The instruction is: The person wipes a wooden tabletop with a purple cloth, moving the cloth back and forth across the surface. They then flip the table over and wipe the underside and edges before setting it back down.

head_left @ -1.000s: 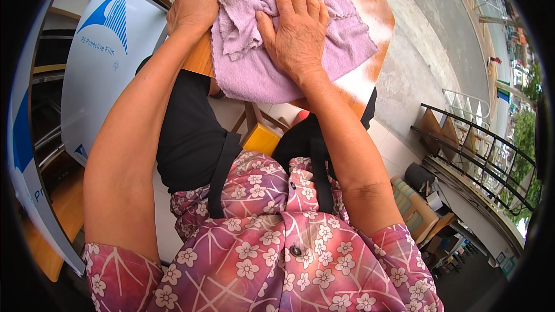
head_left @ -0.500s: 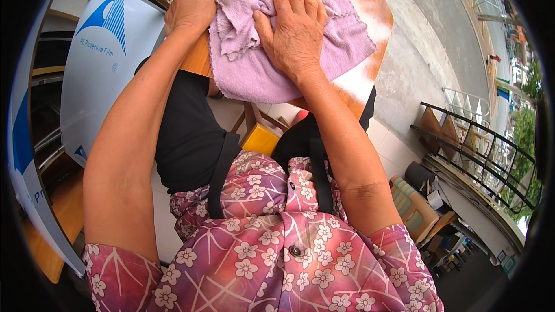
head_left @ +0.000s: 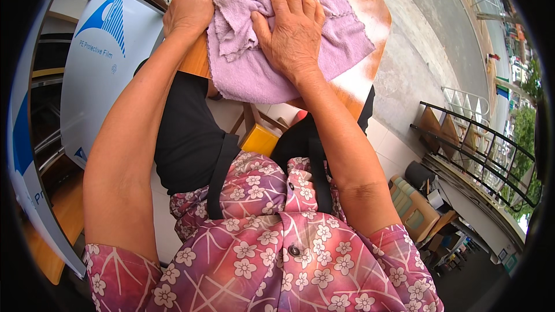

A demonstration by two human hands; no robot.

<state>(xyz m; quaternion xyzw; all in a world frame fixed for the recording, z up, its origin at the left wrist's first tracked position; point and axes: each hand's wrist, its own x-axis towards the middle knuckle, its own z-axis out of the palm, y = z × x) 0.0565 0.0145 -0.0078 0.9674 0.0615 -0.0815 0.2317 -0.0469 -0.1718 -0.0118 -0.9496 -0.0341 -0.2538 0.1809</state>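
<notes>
Both hands sit where I saw them a second ago, almost unchanged. My left hand (head_left: 188, 8) curls over the far left edge of the orange-brown wooden counter (head_left: 370, 29), fingers bent round the rim and thumb up beside the cloth's bunched corner; I cannot tell whether it pinches any fabric. My right hand (head_left: 295, 29) lies flat and open, fingers spread, palm pressing down on the lilac terry cloth (head_left: 347, 40), gripping nothing.

Compared with the earlier frames, the right hand has kept the same place on the cloth, with at most a very slight shift, and the folds under it look the same. The left hand has not moved.

I count one cloth, spread over the middle of the counter with its near edge hanging just past the counter's near rim and a crumpled ridge between the two hands. One counter, two hands, both mine. To my left stands one white panel with blue triangular printing (head_left: 98, 63). To my right, well apart, runs one black metal railing (head_left: 480, 138) above a paved street.
</notes>
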